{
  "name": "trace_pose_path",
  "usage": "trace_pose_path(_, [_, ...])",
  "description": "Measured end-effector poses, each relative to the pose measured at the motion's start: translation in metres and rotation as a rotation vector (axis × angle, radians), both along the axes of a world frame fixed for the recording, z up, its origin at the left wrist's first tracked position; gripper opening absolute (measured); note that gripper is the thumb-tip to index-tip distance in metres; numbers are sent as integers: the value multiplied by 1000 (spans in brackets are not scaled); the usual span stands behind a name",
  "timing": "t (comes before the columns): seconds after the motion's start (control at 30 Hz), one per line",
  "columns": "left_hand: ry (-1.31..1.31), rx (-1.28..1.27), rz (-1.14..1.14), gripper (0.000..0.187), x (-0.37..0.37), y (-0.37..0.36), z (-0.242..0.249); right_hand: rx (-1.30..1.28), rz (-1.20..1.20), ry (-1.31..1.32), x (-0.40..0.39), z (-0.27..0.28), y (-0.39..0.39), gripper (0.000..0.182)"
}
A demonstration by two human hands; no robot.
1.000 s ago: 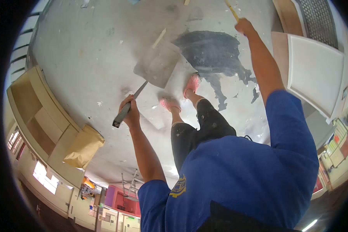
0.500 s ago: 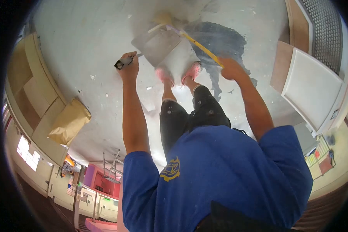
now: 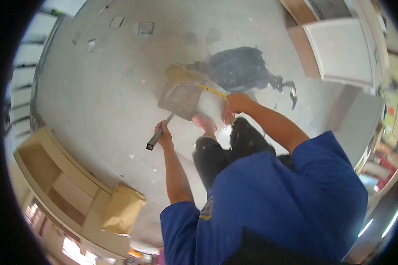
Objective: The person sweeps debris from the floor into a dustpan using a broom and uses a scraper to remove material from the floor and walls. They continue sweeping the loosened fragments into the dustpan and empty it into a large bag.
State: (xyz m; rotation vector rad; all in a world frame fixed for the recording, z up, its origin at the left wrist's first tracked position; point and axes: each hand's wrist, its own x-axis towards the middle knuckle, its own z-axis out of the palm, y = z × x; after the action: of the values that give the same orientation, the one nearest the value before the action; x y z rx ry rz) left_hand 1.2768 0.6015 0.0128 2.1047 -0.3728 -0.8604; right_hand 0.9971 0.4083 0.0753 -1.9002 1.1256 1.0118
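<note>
Pale, scuffed floor (image 3: pixel 110 97) takes up most of the room, with an open shelf unit (image 3: pixel 70 192) on one side, a white panel (image 3: pixel 340 51) opposite, and a dark patch (image 3: pixel 236 68) between. A brown paper bag (image 3: pixel 123 210) sits by the shelves. The grey dustpan (image 3: pixel 180 100) is on the floor, left hand (image 3: pixel 164 134) wrapped round its handle; the right hand (image 3: pixel 238 102) grips a yellow-handled broom (image 3: pixel 213 91).

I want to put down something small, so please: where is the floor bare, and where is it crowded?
Widest: floor between the shelf unit and the left hand, with only small flecks. Smaller: between the dark patch and the brown panel. Crowded: around the dustpan, where the broom, right hand and pink clogs gather.
</note>
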Motion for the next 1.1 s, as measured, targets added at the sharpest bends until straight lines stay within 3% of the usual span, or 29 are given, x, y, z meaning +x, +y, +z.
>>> trace_pose_path(0.1, [9,-166,124,26,-9,4,-46,-116,-11,-273,-97,-24,11,34])
trace_pose_path(0.13, [-12,-230,122,26,-14,-2,-43,-113,-205,-281,-135,-20,16,33])
trace_pose_path(0.2, [-1,-226,86,27,-17,-6,-44,-6,-340,-115,-195,3,24,31])
trace_pose_path(0.23, [6,-218,73,28,-17,-5,-34,-39,-391,-113,-224,16,37,29])
trace_pose_path(0.27, [-11,-250,57,28,-18,-10,-22,-227,-510,-109,-264,2,67,27])
trace_pose_path(0.3, [-13,-245,45,28,-16,-12,-9,-117,-526,-1,-274,44,70,23])
trace_pose_path(0.4, [28,-223,88,27,-34,-41,15,-81,-1182,-80,-332,63,124,22])
trace_pose_path(0.47, [26,-243,89,26,-42,-57,23,-178,-1282,-126,-343,78,138,22])
trace_pose_path(0.5, [32,-286,82,26,-40,-50,20,-257,-1338,-168,-345,74,164,22])
trace_pose_path(0.57, [40,-328,87,24,-49,-54,38,-553,-1082,-268,-394,5,192,26])
trace_pose_path(0.63, [26,-368,75,23,-61,-55,43,-553,-1436,-313,-403,9,190,19])
trace_pose_path(0.67, [17,-409,74,23,-61,-61,39,-622,-1448,-364,-422,-7,177,18])
trace_pose_path(0.73, [11,-465,80,22,-65,-63,39,-451,-1687,-316,-464,-29,140,19])
trace_pose_path(0.77, [20,-496,84,22,-65,-68,43,-541,-1503,-396,-503,-93,115,20])
trace_pose_path(0.83, [2,-420,65,24,-68,-74,49,-855,-1471,-184,-546,-165,51,24])
trace_pose_path(0.87, [-14,-393,62,25,-84,-81,62,-821,-1345,-106,-528,-123,23,20])
trace_pose_path(0.9, [-37,-360,57,26,-98,-84,77,-749,-1274,-77,-523,-117,-11,19])
trace_pose_path(0.93, [-41,-334,42,26,-102,-86,79,-649,-1196,-89,-515,-128,-54,18])
trace_pose_path(1.03, [-92,-168,42,25,-80,-242,105,-255,-944,-230,-413,-203,-199,16])
trace_pose_path(1.07, [-109,-142,49,25,-77,-274,117,-123,-1034,-316,-376,-216,-220,16])
trace_pose_path(1.1, [-122,-130,53,24,-74,-300,126,-327,-1271,-280,-329,-144,-231,21])
